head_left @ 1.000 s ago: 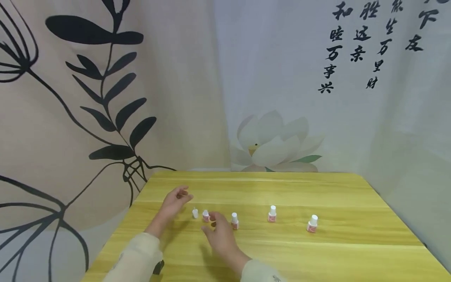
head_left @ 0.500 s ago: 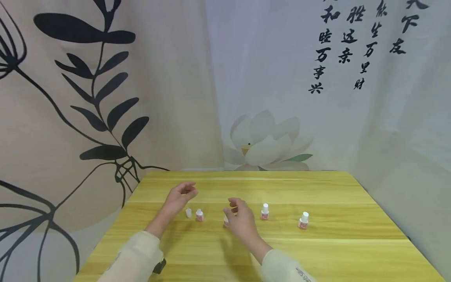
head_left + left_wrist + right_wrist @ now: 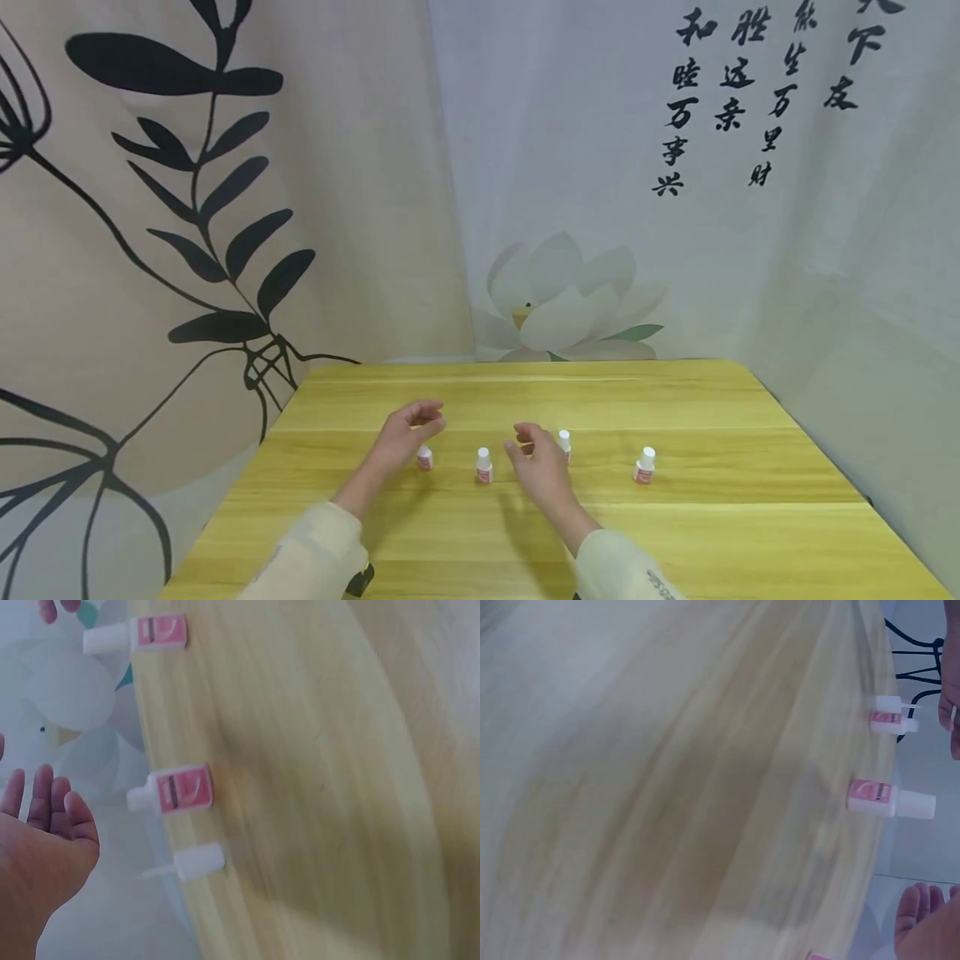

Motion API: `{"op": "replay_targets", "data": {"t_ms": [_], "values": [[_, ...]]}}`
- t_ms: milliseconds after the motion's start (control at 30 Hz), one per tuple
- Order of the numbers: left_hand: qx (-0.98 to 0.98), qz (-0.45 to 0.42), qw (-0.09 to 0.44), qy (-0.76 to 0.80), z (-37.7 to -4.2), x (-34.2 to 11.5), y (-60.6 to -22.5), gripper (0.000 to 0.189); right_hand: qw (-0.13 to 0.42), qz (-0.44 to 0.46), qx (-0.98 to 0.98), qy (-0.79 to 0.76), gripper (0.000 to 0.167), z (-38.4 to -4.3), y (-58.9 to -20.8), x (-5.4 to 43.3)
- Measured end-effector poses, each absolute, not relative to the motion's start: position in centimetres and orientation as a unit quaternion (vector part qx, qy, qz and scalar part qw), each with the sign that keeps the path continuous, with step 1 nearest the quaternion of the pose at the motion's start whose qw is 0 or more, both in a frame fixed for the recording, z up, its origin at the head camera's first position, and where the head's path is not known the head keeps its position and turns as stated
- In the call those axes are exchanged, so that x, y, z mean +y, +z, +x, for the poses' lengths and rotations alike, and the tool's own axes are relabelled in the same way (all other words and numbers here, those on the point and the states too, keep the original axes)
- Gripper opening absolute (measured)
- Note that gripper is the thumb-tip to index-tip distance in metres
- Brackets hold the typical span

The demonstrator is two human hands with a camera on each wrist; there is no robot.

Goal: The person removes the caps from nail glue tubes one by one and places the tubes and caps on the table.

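Note:
My left hand (image 3: 405, 437) hovers with relaxed fingers above the leftmost small bottle (image 3: 425, 459), holding nothing. That bottle has a pink label and a bare nozzle in the left wrist view. Next to it stands its white cap (image 3: 200, 862), thin applicator pointing up; the left hand hides it in the head view. My right hand (image 3: 543, 467), also holding nothing, hangs loosely curled between two capped bottles. One capped bottle (image 3: 483, 467) stands to its left. The other capped bottle (image 3: 565, 442) is partly hidden behind it. I see no contact with either.
A further capped bottle (image 3: 644, 467) stands farthest right on the wood-grain table (image 3: 720, 542). A printed curtain (image 3: 375, 208) hangs behind the table's back edge. A small dark object (image 3: 360, 580) shows beneath the left sleeve.
My right hand has moved right, from beside the uncapped bottle past the second bottle. My left hand has shifted right and now covers the cap in the head view. The bottles stay standing.

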State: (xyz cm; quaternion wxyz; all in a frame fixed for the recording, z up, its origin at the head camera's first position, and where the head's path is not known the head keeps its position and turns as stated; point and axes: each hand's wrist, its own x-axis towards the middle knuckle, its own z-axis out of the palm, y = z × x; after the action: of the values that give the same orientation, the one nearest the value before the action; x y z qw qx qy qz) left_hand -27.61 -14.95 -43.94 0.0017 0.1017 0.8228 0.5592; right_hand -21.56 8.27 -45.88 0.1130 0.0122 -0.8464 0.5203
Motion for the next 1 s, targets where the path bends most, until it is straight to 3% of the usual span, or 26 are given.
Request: {"op": "replay_targets", "data": {"t_ms": [267,1000], "values": [[0.804,0.104,0.047,0.584,-27.6,-13.9,-45.4,0.035,0.089,0.028,-0.834,0.544,0.036,-21.6,-47.2,8.2],[0.809,0.177,0.080,0.554,-27.2,-12.3,-47.5,0.042,0.005,0.039,-0.811,0.584,0.047,-22.1,-49.8,8.1]]}}
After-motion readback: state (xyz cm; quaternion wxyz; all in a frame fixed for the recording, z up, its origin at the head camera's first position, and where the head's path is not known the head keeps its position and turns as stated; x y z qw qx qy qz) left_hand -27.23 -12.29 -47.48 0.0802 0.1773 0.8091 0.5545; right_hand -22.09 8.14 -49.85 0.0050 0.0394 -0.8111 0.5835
